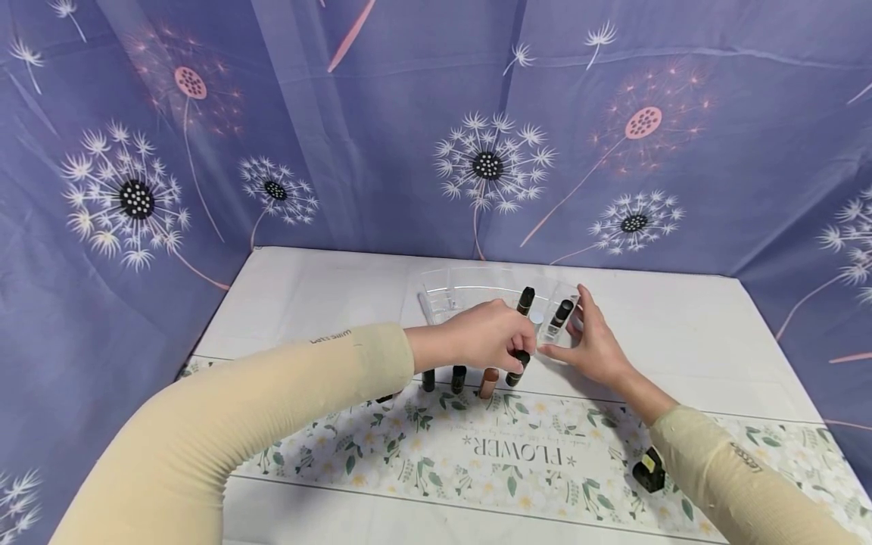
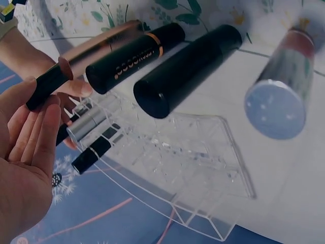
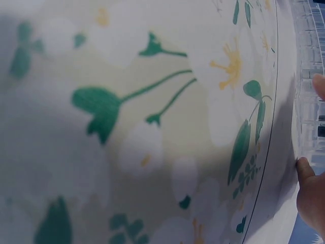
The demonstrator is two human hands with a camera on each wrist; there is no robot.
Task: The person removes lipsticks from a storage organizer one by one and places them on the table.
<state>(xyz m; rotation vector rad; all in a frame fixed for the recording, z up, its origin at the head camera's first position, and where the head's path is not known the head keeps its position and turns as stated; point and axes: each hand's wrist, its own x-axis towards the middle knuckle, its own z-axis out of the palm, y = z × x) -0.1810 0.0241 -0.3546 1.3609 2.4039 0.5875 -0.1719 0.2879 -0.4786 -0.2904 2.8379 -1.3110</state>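
My left hand (image 1: 493,337) pinches a slim black cosmetic tube (image 2: 48,84) between thumb and fingers, in front of the organizer. A clear, curved acrylic organizer (image 2: 203,152) with small compartments stands behind it. My right hand (image 1: 591,344) holds the organizer's right end, thumb at the front and fingers at the far side. Inside that end stand two black tubes, one left (image 1: 525,300) and one right (image 1: 562,312), and a silver tube (image 2: 86,123). Before the organizer stand a copper tube (image 1: 488,384), a black tube with gold lettering (image 2: 134,58), a plain black one (image 2: 188,71) and a pink, clear-ended one (image 2: 279,107).
A small black object with a yellow label (image 1: 649,471) lies beside the right forearm. The white table (image 1: 313,288) carries a floral band with the word FLOWER (image 1: 521,450). A purple dandelion curtain (image 1: 381,151) hangs behind and at both sides.
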